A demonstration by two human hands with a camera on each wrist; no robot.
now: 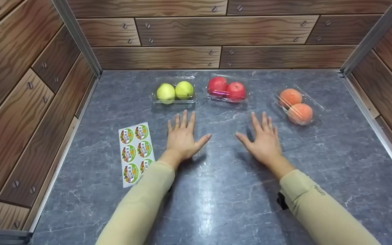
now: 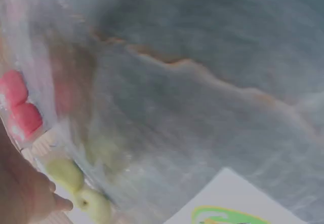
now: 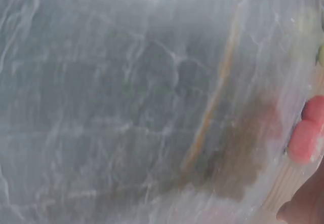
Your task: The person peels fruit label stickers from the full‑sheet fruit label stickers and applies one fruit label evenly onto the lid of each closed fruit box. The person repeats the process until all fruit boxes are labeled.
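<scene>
My left hand [image 1: 181, 139] is spread palm down over the grey marbled table, fingers straight and holding nothing. Just beyond its fingertips sits a clear plastic box with two yellow-green pears [image 1: 166, 93]. To its left lies a white sheet of round fruit stickers [image 1: 136, 149], partly covered by the left sleeve. My right hand [image 1: 263, 141] is likewise spread, with nothing in it. A clear box holding two orange peaches [image 1: 300, 113] stands beyond it to the right. Between the hands, farther back, is a clear box with two red apples [image 1: 235, 92]. The left wrist view catches the sticker sheet's corner [image 2: 228, 193].
Wood-patterned panels [image 1: 223, 31] enclose the table at the back and both sides, joined by metal corner posts [image 1: 77, 37]. The table top [image 1: 209, 197] reflects a bright light strip in front of the hands.
</scene>
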